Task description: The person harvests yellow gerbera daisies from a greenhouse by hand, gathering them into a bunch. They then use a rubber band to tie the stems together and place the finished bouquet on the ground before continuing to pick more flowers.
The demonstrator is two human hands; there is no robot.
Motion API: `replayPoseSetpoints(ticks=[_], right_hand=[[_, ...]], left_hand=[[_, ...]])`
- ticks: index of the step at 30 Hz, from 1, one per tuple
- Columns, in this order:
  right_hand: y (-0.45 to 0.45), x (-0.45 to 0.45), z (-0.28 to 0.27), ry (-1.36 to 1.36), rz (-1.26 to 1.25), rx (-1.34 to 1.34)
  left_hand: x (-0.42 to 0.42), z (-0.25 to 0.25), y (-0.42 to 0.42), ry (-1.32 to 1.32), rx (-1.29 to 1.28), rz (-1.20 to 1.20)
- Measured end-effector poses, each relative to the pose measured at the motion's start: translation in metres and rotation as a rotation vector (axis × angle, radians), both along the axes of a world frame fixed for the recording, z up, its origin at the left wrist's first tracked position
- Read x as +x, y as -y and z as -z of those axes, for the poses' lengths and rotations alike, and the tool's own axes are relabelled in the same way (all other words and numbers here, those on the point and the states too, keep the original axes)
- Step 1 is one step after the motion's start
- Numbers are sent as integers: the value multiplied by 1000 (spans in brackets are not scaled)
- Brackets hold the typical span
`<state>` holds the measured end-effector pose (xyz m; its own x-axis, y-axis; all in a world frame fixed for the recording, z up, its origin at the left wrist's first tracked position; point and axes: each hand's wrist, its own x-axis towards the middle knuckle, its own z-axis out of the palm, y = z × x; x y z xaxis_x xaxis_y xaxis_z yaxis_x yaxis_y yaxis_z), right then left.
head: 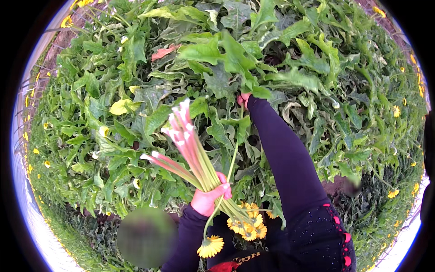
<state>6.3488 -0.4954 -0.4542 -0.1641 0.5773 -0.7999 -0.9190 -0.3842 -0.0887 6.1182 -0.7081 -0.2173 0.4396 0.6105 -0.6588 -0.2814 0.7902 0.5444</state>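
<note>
A bundle of cut gerbera stems [200, 159] is in my left hand [212, 197], its pinkish stem ends pointing up and away and its yellow flower heads [249, 226] hanging low in front of my body. One longer green stem [234, 158] crosses beside my left hand, and a single yellow gerbera [210, 246] hangs lower left of the bundle. My right hand [244, 99] reaches in among the leaves, at the upper end of that longer stem. Leaves cover part of its fingers, so its grip cannot be made out fully.
Dense green gerbera leaves [146, 91] fill the bed ahead. A yellowed leaf [124, 106] and a reddish leaf [165, 52] stand out. Closed buds [104, 131] rise at the left, and open yellow flowers [393, 193] stand at the right. Darker gaps [102, 221] show nearer my body.
</note>
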Motion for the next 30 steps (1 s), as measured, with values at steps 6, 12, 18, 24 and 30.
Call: replayPoseSetpoints(ticks=[6, 12, 18, 24, 30], right_hand=[[-38, -9, 17, 188, 40, -15], [-23, -3, 35, 276, 43, -60], [26, 35, -9, 248, 82, -54], [149, -31, -190, 124, -63, 189], [238, -13, -350, 807, -59, 486]], left_hand=[[3, 1, -8, 38, 5, 95], [-1, 6, 0, -43, -25, 2], [8, -10, 0, -4, 38, 63], [13, -20, 8, -18, 86, 71], [33, -74, -21, 66, 157, 182]])
